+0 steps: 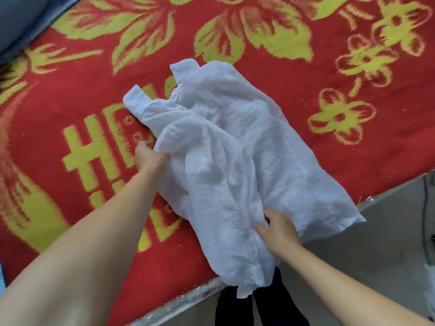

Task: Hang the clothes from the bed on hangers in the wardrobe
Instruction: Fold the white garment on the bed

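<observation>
Your white shirt [235, 147] lies crumpled on the red blanket [306, 67] that covers the bed [181, 302]. The blanket has a pattern of yellow flowers and leaves. One sleeve points to the upper left, and the shirt's lower end droops over the near edge of the bed.

Your left hand [150, 158] is at the shirt's left edge, about halfway along it. Its fingers [144, 144] are curled in and hold a fold of the white cloth, with the knuckles towards you.

Your right hand [279, 231] is lower down, near the edge of the bed, on the right half of the shirt. Its fingers [273, 214] are bent and bunch the cloth against the thumb, so they hold the shirt too. A small dark spot shows just by the fingertips; what it is cannot be told.

Under the hanging end of the shirt a dark cloth [233, 309] shows. The grey floor [376, 231] runs along the right side of the bed. Something blue-grey [21, 22] lies at the top left corner, on the far part of the blanket.
</observation>
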`<state>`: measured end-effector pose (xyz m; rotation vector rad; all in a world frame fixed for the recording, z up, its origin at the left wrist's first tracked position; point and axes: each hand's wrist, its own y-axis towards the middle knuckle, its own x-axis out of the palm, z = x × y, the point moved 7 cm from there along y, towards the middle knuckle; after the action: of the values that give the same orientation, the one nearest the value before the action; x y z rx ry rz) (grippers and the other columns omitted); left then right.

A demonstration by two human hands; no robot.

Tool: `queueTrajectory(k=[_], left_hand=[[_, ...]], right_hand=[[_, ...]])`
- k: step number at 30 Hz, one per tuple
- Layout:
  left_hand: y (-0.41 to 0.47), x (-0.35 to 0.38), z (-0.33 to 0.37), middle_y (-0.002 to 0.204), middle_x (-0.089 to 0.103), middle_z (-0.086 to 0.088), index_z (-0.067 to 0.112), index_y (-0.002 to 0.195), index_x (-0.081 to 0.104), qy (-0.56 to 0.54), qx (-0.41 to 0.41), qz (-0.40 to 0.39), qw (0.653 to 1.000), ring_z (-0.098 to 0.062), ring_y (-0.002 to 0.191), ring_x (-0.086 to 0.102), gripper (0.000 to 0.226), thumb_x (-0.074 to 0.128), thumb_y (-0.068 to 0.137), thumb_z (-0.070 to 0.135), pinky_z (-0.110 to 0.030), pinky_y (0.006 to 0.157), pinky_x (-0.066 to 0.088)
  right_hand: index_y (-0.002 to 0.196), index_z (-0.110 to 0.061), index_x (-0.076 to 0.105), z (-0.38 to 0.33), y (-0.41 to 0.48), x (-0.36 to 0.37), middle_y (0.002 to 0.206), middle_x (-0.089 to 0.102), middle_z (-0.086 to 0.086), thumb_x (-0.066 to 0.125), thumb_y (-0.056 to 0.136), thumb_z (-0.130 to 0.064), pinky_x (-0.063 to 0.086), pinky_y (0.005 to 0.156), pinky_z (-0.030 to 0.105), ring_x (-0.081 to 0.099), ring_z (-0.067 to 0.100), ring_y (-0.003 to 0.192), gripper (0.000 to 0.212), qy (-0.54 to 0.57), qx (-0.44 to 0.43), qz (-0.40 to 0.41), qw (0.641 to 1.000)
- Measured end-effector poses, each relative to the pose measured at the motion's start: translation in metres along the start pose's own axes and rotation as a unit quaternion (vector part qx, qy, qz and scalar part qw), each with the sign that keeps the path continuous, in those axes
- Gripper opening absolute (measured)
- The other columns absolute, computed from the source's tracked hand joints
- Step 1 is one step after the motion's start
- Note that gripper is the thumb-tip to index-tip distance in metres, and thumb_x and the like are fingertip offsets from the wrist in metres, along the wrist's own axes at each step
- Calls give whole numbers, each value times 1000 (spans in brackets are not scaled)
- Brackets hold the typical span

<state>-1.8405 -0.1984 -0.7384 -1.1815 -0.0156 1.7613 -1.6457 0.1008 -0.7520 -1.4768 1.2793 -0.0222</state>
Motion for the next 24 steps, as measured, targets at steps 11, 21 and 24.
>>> queueTrajectory(k=[11,21,24], left_hand=[[-7,-60,4,120,59,-11,13,126,52,-28,-27,121,992,-28,111,55,54,70,78,29,-36,97,44],[-231,71,-101,89,61,1,12,90,58,-85,-208,-86,971,-21,86,57,31,75,77,34,-38,81,50],[-251,85,-89,58,57,-6,7,59,55,-117,-180,-138,967,-22,59,56,26,69,76,21,-43,61,52]], right_hand=[[123,-22,61,-7,31,-124,117,62,-2,59,89,-17,45,84,34,56,21,108,35,18,-79,158,984],[125,-14,56,49,-11,-123,131,49,9,71,81,-24,38,98,42,45,30,120,47,-13,-41,265,963],[116,-13,63,84,-24,-117,121,56,9,71,84,-22,43,89,37,55,27,109,34,43,-8,247,968]])
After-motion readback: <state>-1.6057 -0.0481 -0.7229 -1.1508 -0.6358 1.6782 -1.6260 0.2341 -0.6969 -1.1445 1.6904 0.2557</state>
